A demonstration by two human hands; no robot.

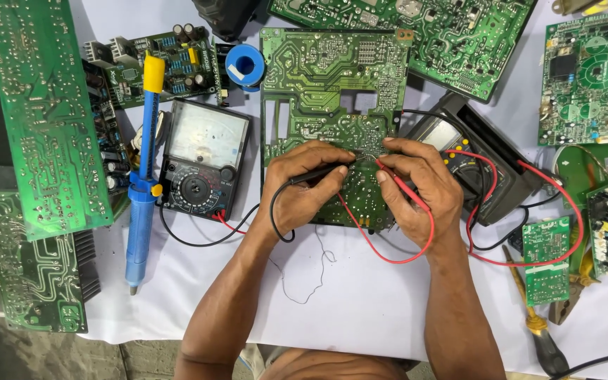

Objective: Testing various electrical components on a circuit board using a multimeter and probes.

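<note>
My left hand [304,186] gripped a matt black plastic probe [321,171] on the glossy green lacquered circuit board [318,77]; at nine o'clock lay a smooth blue plastic desoldering pump [142,183].

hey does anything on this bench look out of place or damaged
Nothing looks broken. The left hand and right hand hold probes on the green circuit board. One loose thin wire straggles across the white cloth below it.

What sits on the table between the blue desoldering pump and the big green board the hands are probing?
In the head view, an analog multimeter lies between the blue desoldering pump and the probed circuit board, its black and red leads trailing out from its lower edge.
</note>
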